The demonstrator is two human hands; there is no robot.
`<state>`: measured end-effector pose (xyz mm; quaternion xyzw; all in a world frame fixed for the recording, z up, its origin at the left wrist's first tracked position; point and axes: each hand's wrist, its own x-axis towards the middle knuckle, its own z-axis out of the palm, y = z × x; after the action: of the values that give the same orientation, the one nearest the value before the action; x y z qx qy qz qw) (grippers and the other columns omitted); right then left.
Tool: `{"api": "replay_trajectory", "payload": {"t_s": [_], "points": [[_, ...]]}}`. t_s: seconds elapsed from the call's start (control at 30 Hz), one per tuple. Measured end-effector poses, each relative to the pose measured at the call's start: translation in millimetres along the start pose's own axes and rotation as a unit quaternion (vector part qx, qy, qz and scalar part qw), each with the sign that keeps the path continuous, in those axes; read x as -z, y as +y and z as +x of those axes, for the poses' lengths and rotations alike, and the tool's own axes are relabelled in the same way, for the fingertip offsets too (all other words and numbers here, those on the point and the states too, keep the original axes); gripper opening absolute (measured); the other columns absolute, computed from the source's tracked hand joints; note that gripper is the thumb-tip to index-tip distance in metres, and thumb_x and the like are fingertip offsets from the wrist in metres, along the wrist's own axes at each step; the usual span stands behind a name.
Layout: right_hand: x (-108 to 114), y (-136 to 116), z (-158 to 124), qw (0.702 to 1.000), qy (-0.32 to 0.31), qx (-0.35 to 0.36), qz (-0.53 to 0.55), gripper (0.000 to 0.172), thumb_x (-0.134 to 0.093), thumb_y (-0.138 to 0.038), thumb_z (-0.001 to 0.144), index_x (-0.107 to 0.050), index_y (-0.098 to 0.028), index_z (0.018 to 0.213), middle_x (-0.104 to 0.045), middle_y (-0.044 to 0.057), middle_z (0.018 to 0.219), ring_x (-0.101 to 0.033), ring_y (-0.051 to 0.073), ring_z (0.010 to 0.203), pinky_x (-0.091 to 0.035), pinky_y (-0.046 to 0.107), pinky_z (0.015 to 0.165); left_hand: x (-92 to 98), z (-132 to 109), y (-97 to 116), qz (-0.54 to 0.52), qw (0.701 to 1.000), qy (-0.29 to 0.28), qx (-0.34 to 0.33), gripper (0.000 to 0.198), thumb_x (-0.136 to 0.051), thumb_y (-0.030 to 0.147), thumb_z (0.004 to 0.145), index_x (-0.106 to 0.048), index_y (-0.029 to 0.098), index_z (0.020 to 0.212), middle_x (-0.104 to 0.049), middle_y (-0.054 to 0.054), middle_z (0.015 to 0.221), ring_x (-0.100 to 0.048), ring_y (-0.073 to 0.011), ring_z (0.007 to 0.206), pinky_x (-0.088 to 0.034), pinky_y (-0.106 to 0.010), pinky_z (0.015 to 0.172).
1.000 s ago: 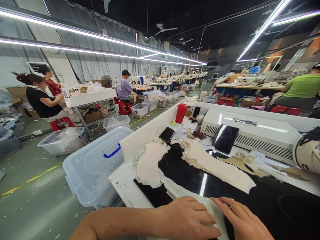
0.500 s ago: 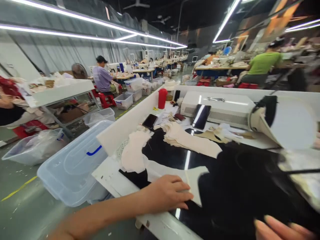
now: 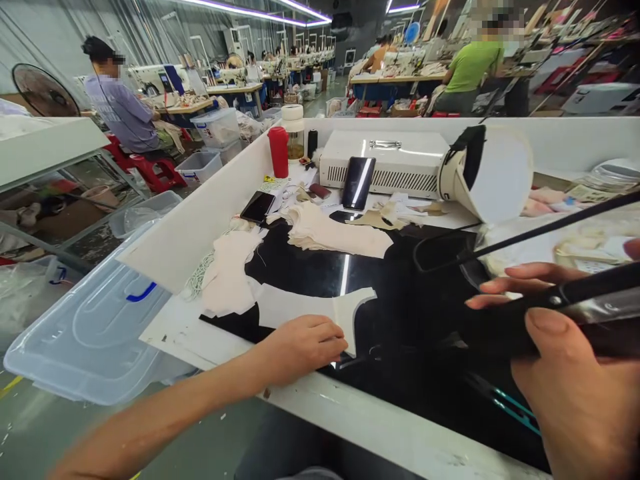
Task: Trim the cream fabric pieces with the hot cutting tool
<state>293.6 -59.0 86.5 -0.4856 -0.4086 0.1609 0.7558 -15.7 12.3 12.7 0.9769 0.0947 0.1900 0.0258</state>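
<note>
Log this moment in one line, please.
left hand: on pale cloth | right hand: grips dark tool | beyond cloth: cream stack

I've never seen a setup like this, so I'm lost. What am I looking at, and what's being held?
There is no robot here: these are a person's bare hands, seen by a camera worn on the head, looking forward and down. The left hand lies on a pale cloth piece near the edge of a black tabletop. The right hand holds a dark tool with a metallic part, too close to the camera to name surely. Farther back lies a stack of pale cloth pieces; beyond it, a phone stands tilted in front of a white box, with a red cup to the left.
</note>
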Motion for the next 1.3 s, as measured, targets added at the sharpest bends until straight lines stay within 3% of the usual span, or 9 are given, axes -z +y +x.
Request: {"api": "replay_trajectory", "payload": {"t_s": [0.13,0.3,0.53,0.73,0.83,1.3], "points": [[-24.8,0.3,-5.5,0.996,-0.058,0.038,0.047,0.083,-0.099,-0.009,0.073,-0.063,-0.037,0.143,-0.082,-0.004,0.102,-0.076,0.018,0.074,-0.071,0.036,0.069,-4.3,10.1,3.5,0.023,0.998,-0.018,-0.049,0.021,-0.058,0.006,0.115,-0.075,0.015,0.108,-0.080,-0.009,0.109,-0.077,-0.0183,0.102,-0.065,-0.031,0.105],[-45.5,-3.0,-32.3,0.986,-0.135,0.018,0.095,0.071,-0.098,-0.017,0.086,-0.061,-0.034,0.144,-0.080,-0.003,0.091,-0.074,0.017,0.064,-0.066,0.033,0.060,-7.4,15.2,5.9,0.039,0.997,-0.031,-0.064,0.021,-0.058,0.005,0.113,-0.073,0.015,0.104,-0.077,-0.010,0.103,-0.075,-0.0194,0.094,-0.065,-0.032,0.095],[-61.8,-1.9,-62.4,0.981,-0.145,-0.011,0.127,0.061,-0.094,-0.038,0.094,-0.056,-0.036,0.141,-0.074,-0.005,0.083,-0.068,0.019,0.057,-0.064,0.036,0.054,-12.5,13.7,5.8,0.029,0.998,-0.041,-0.042,0.027,-0.053,0.005,0.115,-0.071,0.016,0.098,-0.075,-0.007,0.096,-0.073,-0.0185,0.089,-0.065,-0.031,0.091],[-65.5,2.6,-71.6,0.980,-0.143,-0.004,0.137,0.056,-0.092,-0.046,0.096,-0.058,-0.038,0.140,-0.074,-0.006,0.084,-0.066,0.019,0.057,-0.063,0.036,0.057,-11.9,15.0,8.5,-0.082,0.993,-0.024,0.080,0.018,-0.061,0.017,0.117,-0.074,0.018,0.105,-0.082,-0.007,0.110,-0.077,-0.0187,0.101,-0.064,-0.032,0.098],[-68.4,5.0,-73.0,0.981,-0.132,0.007,0.145,0.055,-0.091,-0.045,0.098,-0.059,-0.037,0.141,-0.075,-0.005,0.086,-0.067,0.019,0.060,-0.063,0.036,0.059,-11.9,15.5,8.7,-0.119,0.987,-0.018,0.106,0.014,-0.064,0.017,0.115,-0.076,0.018,0.107,-0.083,-0.006,0.112,-0.078,-0.0188,0.104,-0.063,-0.031,0.099],[-73.8,11.5,-73.1,0.981,-0.125,0.017,0.145,0.051,-0.091,-0.039,0.098,-0.061,-0.035,0.139,-0.074,-0.004,0.087,-0.068,0.019,0.064,-0.064,0.035,0.062,-11.4,16.2,8.2,-0.150,0.984,-0.003,0.100,0.017,-0.063,0.018,0.117,-0.078,0.015,0.107,-0.083,-0.008,0.113,-0.080,-0.0197,0.102,-0.063,-0.032,0.102]]}}
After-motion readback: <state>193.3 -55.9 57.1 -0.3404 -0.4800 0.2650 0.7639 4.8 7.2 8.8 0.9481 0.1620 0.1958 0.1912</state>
